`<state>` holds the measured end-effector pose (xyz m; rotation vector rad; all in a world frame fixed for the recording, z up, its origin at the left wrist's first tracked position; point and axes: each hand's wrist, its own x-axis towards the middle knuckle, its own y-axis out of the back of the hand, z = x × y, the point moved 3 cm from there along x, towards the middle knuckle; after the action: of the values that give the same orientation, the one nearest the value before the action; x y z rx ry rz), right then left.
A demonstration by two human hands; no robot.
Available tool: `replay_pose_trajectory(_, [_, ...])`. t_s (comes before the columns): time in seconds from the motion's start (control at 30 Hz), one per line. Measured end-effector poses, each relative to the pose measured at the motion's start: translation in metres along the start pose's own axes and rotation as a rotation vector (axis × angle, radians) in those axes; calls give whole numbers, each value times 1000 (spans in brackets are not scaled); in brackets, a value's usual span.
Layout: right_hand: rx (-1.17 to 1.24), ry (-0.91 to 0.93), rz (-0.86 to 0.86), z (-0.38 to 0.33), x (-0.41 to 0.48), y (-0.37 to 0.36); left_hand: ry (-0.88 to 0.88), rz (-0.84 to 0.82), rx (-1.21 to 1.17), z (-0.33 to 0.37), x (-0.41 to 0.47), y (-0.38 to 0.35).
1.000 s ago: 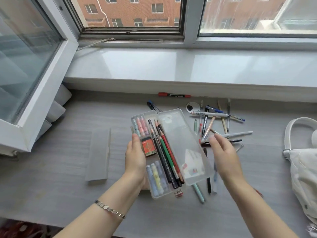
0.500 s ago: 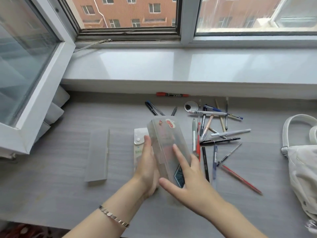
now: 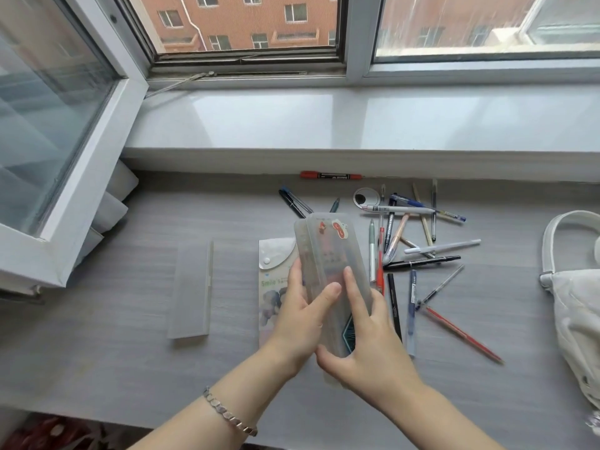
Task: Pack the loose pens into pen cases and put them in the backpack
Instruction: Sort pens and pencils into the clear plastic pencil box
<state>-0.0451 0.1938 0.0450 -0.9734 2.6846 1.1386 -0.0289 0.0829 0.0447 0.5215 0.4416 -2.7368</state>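
Observation:
A frosted translucent pen case point(image 3: 328, 248) with red stickers on its lid is closed and held over the grey table, long axis pointing away from me. My left hand point(image 3: 298, 316) grips its left side, thumb on the lid. My right hand point(image 3: 367, 342) presses on the lid from the right, fingers spread flat. Under the case lies a flat pouch point(image 3: 272, 271) with a snap button and printed "Smile". Several loose pens point(image 3: 422, 251) are scattered to the right of the case. A white backpack point(image 3: 574, 306) sits at the table's right edge.
Another frosted case point(image 3: 191, 287) lies shut on the table to the left. A red marker point(image 3: 331, 175) rests against the windowsill base, two dark pens point(image 3: 293, 203) lie behind the held case. An open window sash point(image 3: 55, 131) juts in over the left side.
The case stood open showing pencils and erasers; its lid has been folded shut. My right hand came from the pens onto the lid, and the case shifted slightly right, uncovering the pouch.

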Motion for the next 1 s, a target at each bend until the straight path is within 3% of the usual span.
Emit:
replay_pose_trajectory(0.13, [574, -59, -59, 13, 13, 12, 0, -69, 156, 9, 6, 5])
replay_pose_trajectory(0.2, [1097, -117, -299, 16, 15, 21, 8, -43, 158, 14, 11, 13])
replay_pose_trajectory(0.27, [1440, -152, -559, 16, 12, 20, 96, -62, -20, 15, 15, 19])
replay_pose_trajectory(0.37, [1633, -124, -757, 13, 8, 4, 282, -152, -277, 13, 17, 18])
replay_pose_trajectory(0.43, [1665, -196, -751, 14, 9, -2, 333, -152, -376, 7, 19, 18])
replay_pose_trajectory(0.57, [1269, -402, -392, 33, 22, 0, 243, -84, -505, 4, 26, 20])
replay_pose_trajectory(0.67, [738, -296, -121, 31, 28, 4, 255, 7, -466, 0, 26, 22])
replay_pose_trajectory(0.8, [64, -58, -133, -3, 22, 2, 292, 157, -359, -9, 24, 14])
replay_pose_trajectory(1.0, [-185, 53, -96, -12, 23, 4, 250, 219, -305, -14, 16, 14])
